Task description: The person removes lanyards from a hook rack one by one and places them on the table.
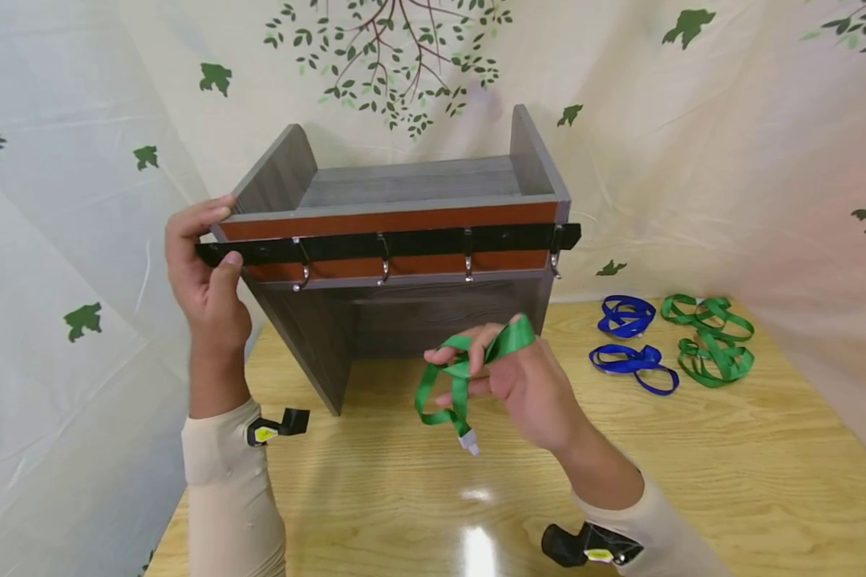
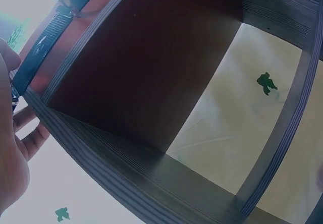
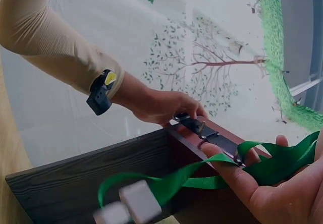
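My left hand [image 1: 209,300] grips the left end of a black hook rail [image 1: 426,243] and the shelf corner, thumb in front and fingers behind. The rail lies across the reddish-brown front band of a grey wooden shelf [image 1: 404,183] and carries several silver hooks with nothing hung on them. In front of the shelf, my right hand [image 1: 537,393] holds a green lanyard [image 1: 514,340] looped around its fingers. Below the fingers dangles the lanyard's white clip [image 1: 469,441], which shows large and blurred in the right wrist view.
Two blue lanyards [image 1: 626,316] and several coiled green lanyards [image 1: 718,361] lie on the wooden table [image 1: 404,497] to the right of the shelf. A pale cloth [image 1: 642,160] with leaf prints hangs behind and along the sides.
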Demonstrator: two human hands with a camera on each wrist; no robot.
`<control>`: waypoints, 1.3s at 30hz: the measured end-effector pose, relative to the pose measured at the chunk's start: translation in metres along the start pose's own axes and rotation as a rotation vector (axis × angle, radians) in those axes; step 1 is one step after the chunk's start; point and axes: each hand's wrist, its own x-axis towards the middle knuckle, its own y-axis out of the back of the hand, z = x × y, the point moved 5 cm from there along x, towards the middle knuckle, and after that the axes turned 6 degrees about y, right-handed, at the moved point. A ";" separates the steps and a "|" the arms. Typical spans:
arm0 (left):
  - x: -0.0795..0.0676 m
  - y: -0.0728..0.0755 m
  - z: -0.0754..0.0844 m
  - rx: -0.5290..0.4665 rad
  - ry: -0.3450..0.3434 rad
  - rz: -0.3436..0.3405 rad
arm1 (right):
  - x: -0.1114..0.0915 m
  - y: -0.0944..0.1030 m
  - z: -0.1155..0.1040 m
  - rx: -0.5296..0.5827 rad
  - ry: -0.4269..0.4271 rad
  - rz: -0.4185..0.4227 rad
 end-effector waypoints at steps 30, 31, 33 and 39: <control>-0.001 -0.004 0.007 0.011 0.000 0.009 | -0.036 0.062 -0.061 0.069 0.143 0.009; -0.001 -0.004 0.008 0.009 -0.003 0.011 | -0.036 0.066 -0.063 0.076 0.155 0.010; -0.001 -0.004 0.008 0.007 -0.006 0.013 | -0.037 0.075 -0.066 0.092 0.175 0.018; -0.002 -0.005 0.005 0.005 0.002 0.020 | -0.041 0.100 -0.079 0.148 0.223 0.094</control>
